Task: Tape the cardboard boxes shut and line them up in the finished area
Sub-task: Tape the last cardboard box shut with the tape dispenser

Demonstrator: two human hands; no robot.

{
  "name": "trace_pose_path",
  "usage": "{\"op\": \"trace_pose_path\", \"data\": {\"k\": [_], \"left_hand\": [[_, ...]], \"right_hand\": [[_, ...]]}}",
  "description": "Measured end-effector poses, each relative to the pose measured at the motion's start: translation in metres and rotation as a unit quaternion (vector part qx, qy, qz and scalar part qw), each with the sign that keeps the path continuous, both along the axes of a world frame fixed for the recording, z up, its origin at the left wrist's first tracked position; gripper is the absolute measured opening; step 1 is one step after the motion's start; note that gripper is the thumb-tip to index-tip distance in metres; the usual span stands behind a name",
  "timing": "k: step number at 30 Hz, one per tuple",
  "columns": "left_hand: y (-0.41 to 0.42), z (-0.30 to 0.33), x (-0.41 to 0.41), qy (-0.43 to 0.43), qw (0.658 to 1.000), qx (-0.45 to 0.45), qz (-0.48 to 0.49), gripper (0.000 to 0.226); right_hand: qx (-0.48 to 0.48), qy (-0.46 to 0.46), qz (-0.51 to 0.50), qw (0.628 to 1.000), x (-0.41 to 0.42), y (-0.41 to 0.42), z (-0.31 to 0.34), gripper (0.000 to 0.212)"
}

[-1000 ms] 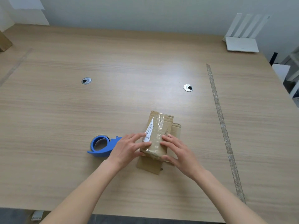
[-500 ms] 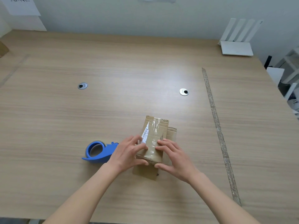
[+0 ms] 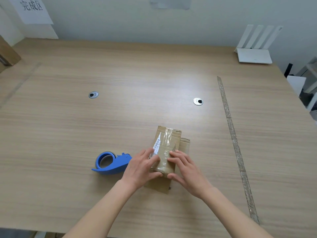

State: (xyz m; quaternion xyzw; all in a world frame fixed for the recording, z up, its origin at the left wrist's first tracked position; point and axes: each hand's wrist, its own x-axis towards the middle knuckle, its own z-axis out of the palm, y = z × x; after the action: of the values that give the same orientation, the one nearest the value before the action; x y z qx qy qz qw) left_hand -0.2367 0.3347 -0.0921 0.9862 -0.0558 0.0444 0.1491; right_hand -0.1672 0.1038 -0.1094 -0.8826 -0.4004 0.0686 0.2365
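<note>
Nearest the camera, two bare forearms reach in from six o'clock to the cardboard box (image 3: 165, 152), which lies on the counter (image 3: 68, 134) a little toward four o'clock of centre. The left hand (image 3: 143, 166) rests flat on the box's left side, fingers (image 3: 151, 152) straight and slightly spread over a white barcode label, thumb against the near end. The right hand (image 3: 186, 166) mirrors it on the right side, fingers laid flat on top and thumb at the near end; neither hand curls round anything. A strip of clear tape (image 3: 167, 140) runs along the box top from the far end toward the hands, so this box looks sealed on top and is probably being smoothed down. It seems to sit on a flat piece of cardboard (image 3: 185, 145) that pokes out at three and six o'clock; whether that is a second, unfolded box I cannot tell.

Just beside the left hand, at nine o'clock, lies the blue tape dispenser (image 3: 111, 163), nobody holding it.

Farther out, two metal grommets (image 3: 197, 101) sit in the counter, and a worn tape line (image 3: 229, 121) runs along it at three o'clock. At eleven o'clock a paper sign (image 3: 32, 9) on the wall probably marks the finished area, and a brown box (image 3: 7, 54), cut off by the frame, stands under it. Carrying this box over there remains. How many boxes are left is out of view.
</note>
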Motion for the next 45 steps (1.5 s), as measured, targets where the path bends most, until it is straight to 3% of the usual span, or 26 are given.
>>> {"op": "trace_pose_path", "data": {"k": [6,9,14,19,24,29,32,36,40,42,45], "left_hand": [[-0.004,0.006,-0.013,0.076,0.960,-0.267,0.043,0.050],[-0.004,0.012,-0.019,0.081,0.945,-0.315,0.032,0.054],[0.008,0.028,-0.020,0.052,0.974,-0.209,0.063,0.046],[0.018,0.034,-0.018,0.039,0.992,-0.110,0.053,0.054],[0.021,0.041,-0.013,0.030,0.998,-0.039,0.037,0.070],[0.011,0.040,-0.003,0.092,0.995,-0.011,-0.027,0.095],[0.002,0.034,0.004,0.148,0.987,-0.018,-0.067,0.103],[-0.012,0.033,0.008,0.182,0.981,0.024,-0.068,0.105],[-0.029,0.037,0.008,0.163,0.984,0.034,0.057,0.108],[-0.040,0.038,0.009,0.152,0.980,0.026,0.125,0.107],[-0.052,0.034,0.008,0.132,0.981,0.005,0.142,0.092]], "right_hand": [[0.049,0.036,-0.136,0.989,-0.014,0.018,0.024,0.059],[-0.004,0.040,-0.198,0.979,-0.020,0.027,0.033,0.067],[-0.105,0.070,-0.253,0.959,-0.028,0.045,0.050,0.098],[-0.151,0.119,-0.231,0.954,-0.027,0.052,0.058,0.103],[-0.204,0.139,-0.061,0.967,-0.006,0.020,0.071,0.101],[-0.277,0.054,0.104,0.954,0.015,-0.014,0.071,0.117],[-0.287,0.006,0.145,0.947,0.026,-0.023,0.072,0.113],[-0.219,-0.080,0.044,0.971,0.029,-0.028,0.061,0.098],[-0.067,-0.103,-0.088,0.988,0.014,-0.026,0.049,0.069],[-0.021,-0.032,-0.134,0.990,0.003,-0.021,0.048,0.058],[0.012,0.144,-0.172,0.974,-0.008,-0.010,0.040,0.050]]}}
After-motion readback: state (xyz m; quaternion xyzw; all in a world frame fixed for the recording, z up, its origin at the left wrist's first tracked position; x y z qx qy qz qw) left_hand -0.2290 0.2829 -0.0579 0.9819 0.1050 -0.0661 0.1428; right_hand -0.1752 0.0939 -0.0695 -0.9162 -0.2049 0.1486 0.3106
